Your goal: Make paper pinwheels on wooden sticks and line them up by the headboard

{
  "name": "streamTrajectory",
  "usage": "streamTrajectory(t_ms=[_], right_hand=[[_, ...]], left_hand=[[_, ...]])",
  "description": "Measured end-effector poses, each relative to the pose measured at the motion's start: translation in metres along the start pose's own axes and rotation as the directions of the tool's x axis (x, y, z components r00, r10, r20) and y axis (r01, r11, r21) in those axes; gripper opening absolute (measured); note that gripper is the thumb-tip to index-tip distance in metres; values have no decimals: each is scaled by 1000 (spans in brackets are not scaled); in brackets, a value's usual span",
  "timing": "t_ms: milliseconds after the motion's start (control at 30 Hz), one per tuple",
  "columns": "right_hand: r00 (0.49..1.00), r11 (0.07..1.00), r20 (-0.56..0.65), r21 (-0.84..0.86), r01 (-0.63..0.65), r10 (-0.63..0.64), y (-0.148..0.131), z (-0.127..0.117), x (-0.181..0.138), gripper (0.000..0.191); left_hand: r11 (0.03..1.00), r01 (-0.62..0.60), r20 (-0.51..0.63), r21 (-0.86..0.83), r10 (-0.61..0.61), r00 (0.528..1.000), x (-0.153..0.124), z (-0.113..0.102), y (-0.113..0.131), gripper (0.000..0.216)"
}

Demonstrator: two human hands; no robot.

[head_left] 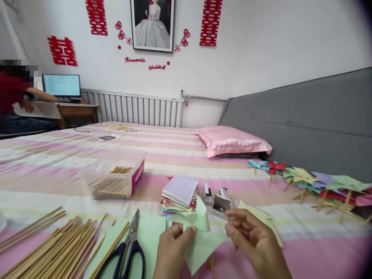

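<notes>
A light green paper pinwheel (200,248), partly folded, is pinched between the thumb and fingers of my left hand (177,246). Its centre lies under my left thumb, and one loose corner points right. Just beyond that corner is my right hand (252,240), its thumb and forefinger drawn close together; anything between them is too small to make out. Behind the fingers stands a small open box (222,203) with tiny metal pieces inside. A stack of coloured paper squares (180,190) sits behind the pinwheel.
Scissors (132,244) lie on green paper left of my hands, beside many wooden sticks (55,252). A clear plastic box (113,182) holds more sticks. Finished pinwheels (319,180) line the right side, near a pink pillow (235,141). A person (14,93) sits far left.
</notes>
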State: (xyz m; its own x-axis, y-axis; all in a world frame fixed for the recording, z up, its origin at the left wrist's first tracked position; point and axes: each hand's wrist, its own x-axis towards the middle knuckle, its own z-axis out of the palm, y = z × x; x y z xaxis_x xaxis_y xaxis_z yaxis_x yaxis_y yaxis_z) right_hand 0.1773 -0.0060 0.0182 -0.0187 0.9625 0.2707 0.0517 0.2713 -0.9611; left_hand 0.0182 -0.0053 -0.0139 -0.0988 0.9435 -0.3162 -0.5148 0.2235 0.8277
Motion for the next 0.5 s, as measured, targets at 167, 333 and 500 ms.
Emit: streamTrajectory(t_ms=[167,333,500], right_hand=[[921,971,388,-222,90,3,3,10,-9,21],[884,867,452,-389,313,-117,13,16,-4,28],[910,858,369,-386,338,-192,15,14,-3,11]], left_hand=[[974,19,36,-225,-11,999,-13,8,12,9],[948,119,149,-296,-78,986,-12,11,11,11],[951,114,134,-287,-78,988,-7,11,7,15]])
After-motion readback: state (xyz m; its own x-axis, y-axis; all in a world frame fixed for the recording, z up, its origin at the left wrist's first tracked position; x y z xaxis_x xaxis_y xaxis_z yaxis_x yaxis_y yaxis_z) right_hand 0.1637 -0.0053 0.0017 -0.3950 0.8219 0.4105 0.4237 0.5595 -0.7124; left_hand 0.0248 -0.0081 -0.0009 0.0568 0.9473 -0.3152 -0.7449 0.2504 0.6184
